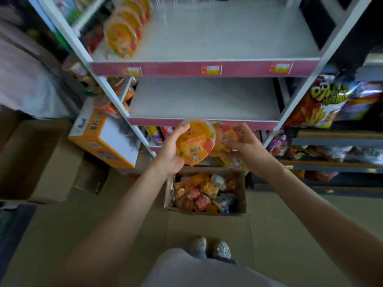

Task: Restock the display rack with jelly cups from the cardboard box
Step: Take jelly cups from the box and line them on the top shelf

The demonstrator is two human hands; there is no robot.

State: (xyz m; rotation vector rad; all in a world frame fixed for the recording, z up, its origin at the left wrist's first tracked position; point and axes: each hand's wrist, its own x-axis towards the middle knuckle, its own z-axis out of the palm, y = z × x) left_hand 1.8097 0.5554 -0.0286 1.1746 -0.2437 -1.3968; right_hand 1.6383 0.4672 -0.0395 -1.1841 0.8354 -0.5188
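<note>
The left hand (pixel 172 150) grips a round orange jelly cup (pixel 194 141) by its rim, thumb at the top edge and palm under the lower edge, with the printed lid and barcode facing the camera. Just beside it the right hand (pixel 244 143) holds a second cup (pixel 224 139), its fingers curled round the far side; blur hides exactly how it is gripped. The two cups overlap or touch at their edges, both raised in front of the lip of the middle shelf (pixel 203 100), which looks bare. Directly below them, the cardboard box (pixel 242 193) sits open on the floor with many more packs jumbled inside. Higher on the rack (pixel 207 69), a row of cups (pixel 122 36) stands on edge along the left side of the top shelf (pixel 228 34), with the rest of that shelf unfilled. The step in hand looks like carrying a pair of cups from box to rack. The next move probably calls for lifting both up to the top shelf and setting them on edge at the front of that row, lids facing out, steadied so they do not roll or tip.
</note>
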